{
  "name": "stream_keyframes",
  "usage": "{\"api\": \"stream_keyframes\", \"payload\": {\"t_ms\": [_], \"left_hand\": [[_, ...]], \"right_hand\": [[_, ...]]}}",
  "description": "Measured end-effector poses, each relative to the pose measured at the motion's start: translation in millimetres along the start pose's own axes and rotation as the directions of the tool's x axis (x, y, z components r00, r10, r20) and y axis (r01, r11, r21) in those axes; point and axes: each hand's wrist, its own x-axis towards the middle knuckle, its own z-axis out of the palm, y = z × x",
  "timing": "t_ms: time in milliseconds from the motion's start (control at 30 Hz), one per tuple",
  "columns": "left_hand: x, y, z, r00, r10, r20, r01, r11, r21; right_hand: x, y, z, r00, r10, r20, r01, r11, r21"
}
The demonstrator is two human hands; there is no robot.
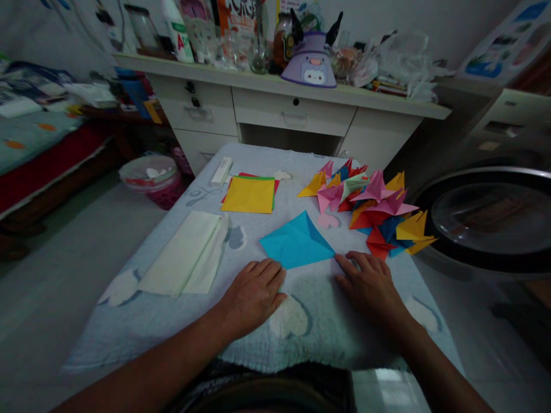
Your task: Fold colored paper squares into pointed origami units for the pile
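A blue sheet of origami paper (297, 244), partly folded with creases, lies on the cloth-covered table in front of me. My left hand (256, 295) rests flat at its near edge, fingertips touching the paper and thumb apart. At the paper's right corner, the index fingertip of my right hand (370, 287) touches down, with the other fingers spread and nothing held. Beyond the blue sheet is a stack of square paper (248, 194), yellow on top with red and green edges showing. Many folded paper cranes (374, 201) in pink, yellow, red and blue are heaped to the right.
A folded pale cloth or paper (185, 252) lies left on the tablecloth (318, 327), near a small white box (222, 171). Behind stands a white drawer cabinet (297, 106) with jars and a purple visor (310, 60). A washing machine (486, 143) is right; a bin (157, 183) is left.
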Motion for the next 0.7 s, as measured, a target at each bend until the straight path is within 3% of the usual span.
{"api": "stream_keyframes", "payload": {"t_ms": [133,267,467,600,700], "left_hand": [[-2.3,-0.1,3.3,0.996,0.007,-0.086,-0.008,1.0,-0.015],[-3.0,0.1,7.2,0.986,0.003,-0.165,-0.009,0.999,-0.036],[-2.9,0.3,8.0,0.973,0.001,-0.231,-0.02,0.996,-0.083],[-4.8,-2.9,2.7,0.961,-0.03,-0.277,-0.026,0.98,-0.196],[-6.1,-7.8,-1.5,0.937,-0.158,-0.313,0.065,0.956,-0.287]], "right_hand": [[3.7,0.6,-8.2,0.999,0.045,0.006,-0.044,0.998,-0.049],[17.2,-20.2,-24.1,0.992,0.099,-0.08,-0.1,0.995,-0.003],[48.8,-74.2,-19.5,0.991,-0.104,-0.089,0.13,0.92,0.369],[59.7,-92.2,-7.3,0.992,-0.128,-0.017,0.122,0.893,0.432],[59.4,-94.6,-8.0,0.992,-0.123,-0.001,0.11,0.885,0.452]]}}
